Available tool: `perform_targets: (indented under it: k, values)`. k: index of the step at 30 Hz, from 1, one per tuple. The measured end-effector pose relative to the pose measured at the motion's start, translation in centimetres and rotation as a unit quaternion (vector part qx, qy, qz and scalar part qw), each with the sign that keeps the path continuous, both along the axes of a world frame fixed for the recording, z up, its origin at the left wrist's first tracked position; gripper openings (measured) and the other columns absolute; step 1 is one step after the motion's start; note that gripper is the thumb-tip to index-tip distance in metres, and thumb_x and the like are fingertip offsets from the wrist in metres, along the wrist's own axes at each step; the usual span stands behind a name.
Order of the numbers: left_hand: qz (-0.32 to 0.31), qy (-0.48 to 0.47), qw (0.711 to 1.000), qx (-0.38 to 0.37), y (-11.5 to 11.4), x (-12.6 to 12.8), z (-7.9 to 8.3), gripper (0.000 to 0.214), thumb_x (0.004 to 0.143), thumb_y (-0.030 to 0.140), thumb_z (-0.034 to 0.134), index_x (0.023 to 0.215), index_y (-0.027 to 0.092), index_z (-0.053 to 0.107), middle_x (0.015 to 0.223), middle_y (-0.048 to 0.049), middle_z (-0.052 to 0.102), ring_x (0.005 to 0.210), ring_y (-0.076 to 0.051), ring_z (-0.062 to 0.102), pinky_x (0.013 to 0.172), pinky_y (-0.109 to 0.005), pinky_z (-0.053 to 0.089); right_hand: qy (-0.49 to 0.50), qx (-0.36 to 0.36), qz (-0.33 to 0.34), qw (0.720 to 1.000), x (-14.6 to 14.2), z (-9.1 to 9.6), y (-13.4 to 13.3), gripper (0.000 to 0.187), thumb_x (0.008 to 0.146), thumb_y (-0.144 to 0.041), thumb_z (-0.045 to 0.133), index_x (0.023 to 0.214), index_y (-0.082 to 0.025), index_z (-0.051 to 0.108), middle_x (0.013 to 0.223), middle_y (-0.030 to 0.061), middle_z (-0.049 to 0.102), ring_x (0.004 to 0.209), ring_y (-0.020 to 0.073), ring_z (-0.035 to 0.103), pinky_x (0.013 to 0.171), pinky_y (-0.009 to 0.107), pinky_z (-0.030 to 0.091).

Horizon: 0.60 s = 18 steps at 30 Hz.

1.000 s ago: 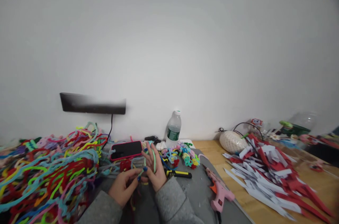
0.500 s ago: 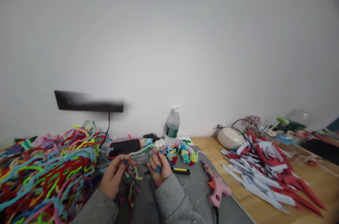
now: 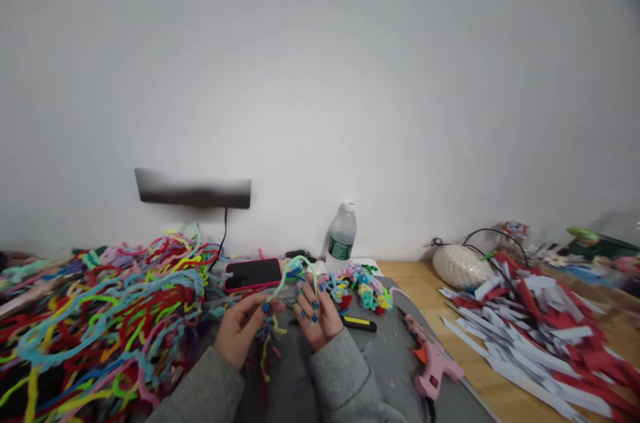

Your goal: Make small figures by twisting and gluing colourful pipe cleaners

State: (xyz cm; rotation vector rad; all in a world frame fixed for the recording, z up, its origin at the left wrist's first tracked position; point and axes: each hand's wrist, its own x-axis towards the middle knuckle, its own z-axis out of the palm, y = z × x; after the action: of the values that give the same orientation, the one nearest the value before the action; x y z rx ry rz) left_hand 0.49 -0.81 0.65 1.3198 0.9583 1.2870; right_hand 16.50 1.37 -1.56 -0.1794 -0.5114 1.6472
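A pale green pipe cleaner [image 3: 299, 259] arches between my two hands over the grey mat. My left hand [image 3: 242, 328] pinches one end of it between thumb and fingers. The other end runs into my right hand [image 3: 317, 316], whose fingers are curled closed on it, dark blue nails showing. Beneath the hands lie small pipe cleaner scraps [image 3: 267, 343] in mixed colours. Just past my right hand sits a cluster of looped, flower-like pipe cleaner pieces [image 3: 370, 293]. A yellow and black utility knife [image 3: 359, 323] lies beside my right wrist.
Left is a big heap of coloured pipe cleaners [image 3: 115, 323]. A phone [image 3: 253, 274] and a water bottle [image 3: 342, 236] are behind my hands. To the right are a pink glue gun [image 3: 436, 369], red and white paper strips [image 3: 540, 336] and a white woven oval object [image 3: 461, 267].
The view has swung left, so everything sits further right. The pale green pipe cleaner, nearly flat before, now bows upward in a taller arch between my hands.
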Motion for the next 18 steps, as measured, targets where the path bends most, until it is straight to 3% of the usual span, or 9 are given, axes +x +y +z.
perform_targets:
  k: [4,8,15,18]
  values:
    - [-0.037,0.038,0.998,0.046,0.0,0.1,0.1,0.024,0.067,0.035,0.063,0.076,0.015,0.072,0.08,-0.0102,0.068,0.081,-0.024,0.06,0.073,-0.032,0.046,-0.027,-0.01,-0.027,0.999,-0.2,-0.1,0.2,0.017,0.064,-0.023,0.071,0.075,-0.017,0.059,0.055,-0.0077,0.046,0.041,0.0035,0.038,0.046,0.018,0.036]
    - [-0.062,0.064,0.993,0.08,0.2,0.2,-0.5,0.021,0.068,0.03,0.063,0.075,0.014,0.073,0.075,-0.009,0.061,0.075,-0.021,0.057,0.069,-0.031,0.045,-0.073,-0.022,-0.01,0.997,-0.5,-0.5,0.1,0.02,0.059,-0.021,0.074,0.073,-0.016,0.061,0.062,-0.0022,0.056,0.053,0.0098,0.051,0.049,0.023,0.041]
    - [-0.064,0.049,0.997,0.006,0.5,0.4,-1.4,0.018,0.068,0.024,0.064,0.082,0.013,0.065,0.064,-0.0007,0.058,0.061,-0.014,0.053,0.059,-0.025,0.042,-0.08,0.013,0.018,0.997,-0.9,-0.8,0.0,0.015,0.061,-0.022,0.073,0.069,-0.016,0.062,0.053,-0.0045,0.051,0.044,0.0073,0.043,0.041,0.019,0.037]
    - [-0.069,0.014,0.998,-0.004,0.3,0.6,-1.4,0.015,0.066,0.025,0.066,0.073,0.013,0.059,0.061,0.0016,0.055,0.059,-0.012,0.051,0.056,-0.021,0.04,-0.109,0.02,0.016,0.994,-1.0,-1.2,0.1,0.013,0.063,-0.021,0.072,0.069,-0.015,0.062,0.053,-0.0038,0.052,0.043,0.0073,0.044,0.04,0.019,0.036]
